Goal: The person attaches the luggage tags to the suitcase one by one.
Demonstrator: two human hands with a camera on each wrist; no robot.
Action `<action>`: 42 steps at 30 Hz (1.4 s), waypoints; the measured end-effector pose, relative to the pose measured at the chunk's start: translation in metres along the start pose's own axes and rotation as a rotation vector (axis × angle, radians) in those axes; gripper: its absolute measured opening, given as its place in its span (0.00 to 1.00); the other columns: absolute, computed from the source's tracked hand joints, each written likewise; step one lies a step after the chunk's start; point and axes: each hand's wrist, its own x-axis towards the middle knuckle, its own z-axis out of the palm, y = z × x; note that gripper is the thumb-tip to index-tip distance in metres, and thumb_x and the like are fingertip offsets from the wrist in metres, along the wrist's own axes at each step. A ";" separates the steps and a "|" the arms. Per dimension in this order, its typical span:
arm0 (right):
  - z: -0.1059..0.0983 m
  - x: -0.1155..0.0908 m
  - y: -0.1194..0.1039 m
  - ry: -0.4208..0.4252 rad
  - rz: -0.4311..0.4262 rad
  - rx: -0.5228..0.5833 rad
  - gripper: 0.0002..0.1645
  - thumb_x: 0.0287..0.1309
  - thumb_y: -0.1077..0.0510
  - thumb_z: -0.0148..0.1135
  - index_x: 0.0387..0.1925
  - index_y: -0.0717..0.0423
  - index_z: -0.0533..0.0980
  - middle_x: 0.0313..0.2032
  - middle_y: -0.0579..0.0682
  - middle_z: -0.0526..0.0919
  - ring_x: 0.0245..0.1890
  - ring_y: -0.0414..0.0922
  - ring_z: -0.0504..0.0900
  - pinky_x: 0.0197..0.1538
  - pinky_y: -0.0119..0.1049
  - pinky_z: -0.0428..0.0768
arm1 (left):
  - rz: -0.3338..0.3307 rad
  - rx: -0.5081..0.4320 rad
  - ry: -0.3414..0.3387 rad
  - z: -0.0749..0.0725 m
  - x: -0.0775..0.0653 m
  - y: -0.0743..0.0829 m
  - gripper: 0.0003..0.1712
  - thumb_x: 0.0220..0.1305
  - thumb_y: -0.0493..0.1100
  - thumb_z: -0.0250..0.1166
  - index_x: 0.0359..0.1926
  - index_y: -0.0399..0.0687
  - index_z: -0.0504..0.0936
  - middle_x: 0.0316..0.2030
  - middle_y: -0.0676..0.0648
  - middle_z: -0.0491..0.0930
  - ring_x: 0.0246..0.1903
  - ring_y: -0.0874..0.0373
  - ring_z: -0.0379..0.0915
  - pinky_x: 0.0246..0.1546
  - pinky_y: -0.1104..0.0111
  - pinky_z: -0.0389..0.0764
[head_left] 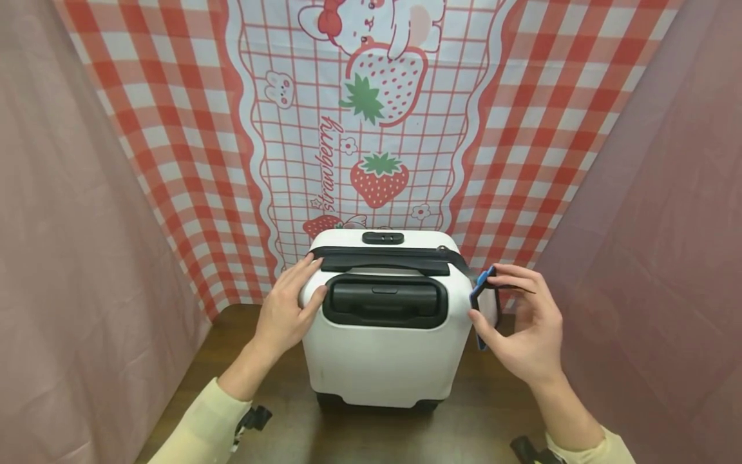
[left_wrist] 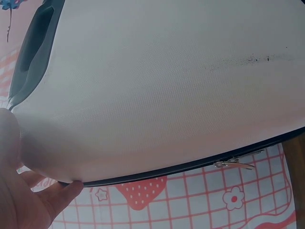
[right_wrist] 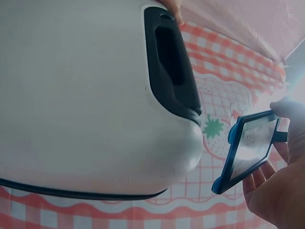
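A white hard-shell suitcase point(head_left: 382, 361) stands upright, its black carry handle point(head_left: 385, 263) and recessed black telescopic handle point(head_left: 385, 300) on the upper side. My left hand point(head_left: 286, 309) rests on its upper left corner with fairly straight fingers; the left wrist view shows fingertips touching the shell's edge. Off the right side of the suitcase, my right hand point(head_left: 530, 322) pinches a blue-framed luggage tag point(right_wrist: 252, 148) between thumb and fingers. The tag has a clear window and a short dark strap point(right_wrist: 279, 137). In the right wrist view, a gap separates tag and shell.
Under the suitcase is a brown wooden surface point(head_left: 371, 438). Behind it hangs a red-and-white checked cloth point(head_left: 551, 129) with strawberry prints. Pinkish curtains point(head_left: 87, 258) close both sides. A combination lock point(head_left: 382, 238) sits on the suitcase top, and a zipper pull point(left_wrist: 234, 164) hangs along its edge.
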 end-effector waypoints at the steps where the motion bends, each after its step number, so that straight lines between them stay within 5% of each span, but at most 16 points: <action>1: 0.001 0.000 -0.001 -0.003 0.001 0.003 0.32 0.37 0.78 0.81 0.48 0.85 0.77 0.57 0.64 0.80 0.57 0.47 0.83 0.60 0.29 0.83 | 0.001 0.000 0.000 0.000 0.000 0.000 0.31 0.74 0.54 0.67 0.73 0.50 0.78 0.75 0.42 0.74 0.73 0.39 0.73 0.69 0.42 0.77; 19: 0.016 0.000 -0.009 -0.086 0.030 0.157 0.32 0.39 0.80 0.79 0.51 0.82 0.77 0.58 0.64 0.80 0.59 0.49 0.82 0.63 0.31 0.82 | 0.004 -0.001 -0.002 -0.004 0.002 0.004 0.32 0.74 0.53 0.67 0.73 0.47 0.78 0.75 0.39 0.74 0.73 0.38 0.72 0.70 0.41 0.76; 24: 0.021 -0.002 -0.011 -0.108 0.042 0.192 0.33 0.39 0.80 0.79 0.51 0.82 0.77 0.58 0.63 0.81 0.60 0.49 0.82 0.59 0.30 0.83 | 0.026 0.007 0.053 -0.005 0.005 0.008 0.31 0.71 0.51 0.69 0.71 0.45 0.79 0.73 0.37 0.75 0.73 0.37 0.70 0.72 0.39 0.74; 32: 0.030 -0.004 -0.011 -0.141 0.028 0.234 0.33 0.42 0.76 0.81 0.51 0.82 0.76 0.57 0.63 0.81 0.62 0.50 0.80 0.56 0.29 0.83 | 0.184 -0.077 0.153 -0.010 0.013 0.037 0.31 0.65 0.46 0.74 0.67 0.43 0.82 0.67 0.37 0.80 0.68 0.38 0.72 0.70 0.40 0.73; 42: 0.038 -0.005 -0.015 -0.184 0.024 0.248 0.32 0.43 0.76 0.81 0.51 0.81 0.76 0.58 0.62 0.81 0.63 0.50 0.80 0.62 0.30 0.82 | 0.423 -0.191 0.092 -0.013 0.024 0.086 0.36 0.60 0.43 0.80 0.69 0.48 0.80 0.66 0.42 0.82 0.65 0.48 0.78 0.67 0.51 0.81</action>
